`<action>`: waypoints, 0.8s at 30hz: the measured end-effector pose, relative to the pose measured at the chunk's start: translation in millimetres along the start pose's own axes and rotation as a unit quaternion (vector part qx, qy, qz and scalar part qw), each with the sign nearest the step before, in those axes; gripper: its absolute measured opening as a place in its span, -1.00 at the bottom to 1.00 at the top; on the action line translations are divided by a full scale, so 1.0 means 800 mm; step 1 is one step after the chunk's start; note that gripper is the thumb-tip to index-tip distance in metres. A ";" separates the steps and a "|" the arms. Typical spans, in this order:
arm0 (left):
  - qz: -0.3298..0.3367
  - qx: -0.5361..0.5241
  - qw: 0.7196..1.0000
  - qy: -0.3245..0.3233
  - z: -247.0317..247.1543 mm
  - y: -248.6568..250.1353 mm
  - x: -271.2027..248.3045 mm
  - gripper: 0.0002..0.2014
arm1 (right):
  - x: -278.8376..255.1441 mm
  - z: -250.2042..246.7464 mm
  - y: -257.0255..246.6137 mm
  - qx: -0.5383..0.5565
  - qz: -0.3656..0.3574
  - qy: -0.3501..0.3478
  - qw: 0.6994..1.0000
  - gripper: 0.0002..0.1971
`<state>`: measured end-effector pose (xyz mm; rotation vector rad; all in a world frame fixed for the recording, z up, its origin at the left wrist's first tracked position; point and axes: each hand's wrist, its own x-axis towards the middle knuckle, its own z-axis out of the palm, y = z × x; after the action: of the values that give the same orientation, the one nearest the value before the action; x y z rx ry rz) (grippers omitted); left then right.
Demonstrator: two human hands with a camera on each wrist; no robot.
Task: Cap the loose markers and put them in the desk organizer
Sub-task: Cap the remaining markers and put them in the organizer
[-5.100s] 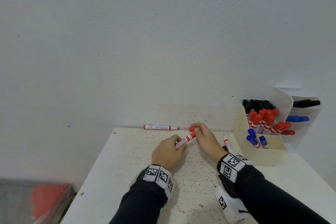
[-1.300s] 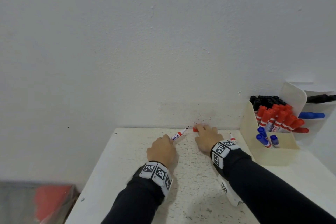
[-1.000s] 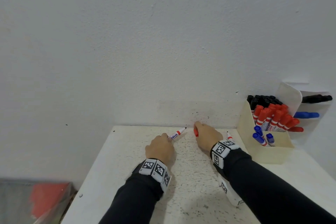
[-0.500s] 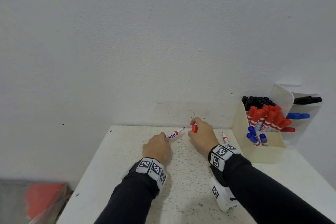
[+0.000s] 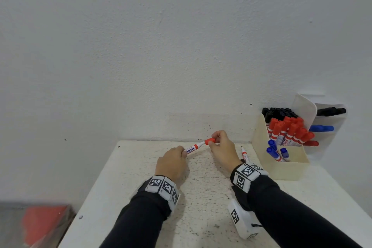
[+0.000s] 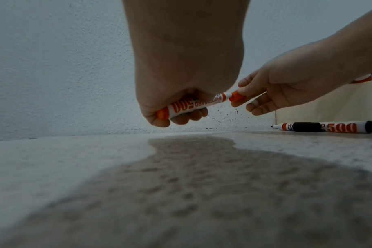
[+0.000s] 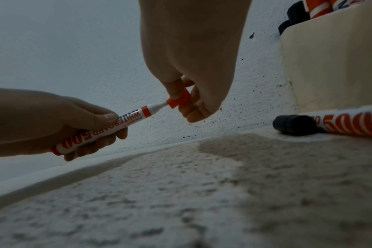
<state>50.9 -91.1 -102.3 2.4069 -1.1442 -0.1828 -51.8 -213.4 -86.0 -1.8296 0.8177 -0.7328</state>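
Observation:
My left hand grips a white whiteboard marker with red bands by its barrel, just above the table, its tip pointing right. My right hand pinches a red cap between thumb and fingers, and the cap's mouth sits over the marker's tip. In the right wrist view the white neck of the marker still shows outside the cap. The left wrist view shows the same marker and cap. The cream desk organizer stands at the right.
An uncapped marker lies on the white table beside my right wrist, with a loose black cap lying by it. The organizer holds several black, red and blue markers. The wall runs close behind my hands.
My right hand lifted the red cap from the table by the wall and brought it left onto the tip of the marker. My left hand kept hold of the marker.

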 end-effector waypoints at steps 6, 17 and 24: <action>0.021 -0.040 0.999 -0.017 -0.002 0.003 -0.001 -0.70 | -0.007 -0.002 0.000 0.012 0.007 -0.066 0.998 -0.87; 0.042 -0.072 0.994 0.064 -0.027 0.049 -0.050 -0.83 | -0.030 -0.028 -0.035 -0.092 0.036 -0.030 0.995 -0.51; 0.060 -0.168 0.984 -0.007 -0.039 0.076 -0.075 -0.75 | -0.057 -0.048 -0.049 -0.050 0.003 -0.069 0.996 -0.58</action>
<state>-20.6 -67.9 -50.8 2.0399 -1.1579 -0.3255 -100.2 -184.7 -42.1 -1.9424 0.7802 -0.5626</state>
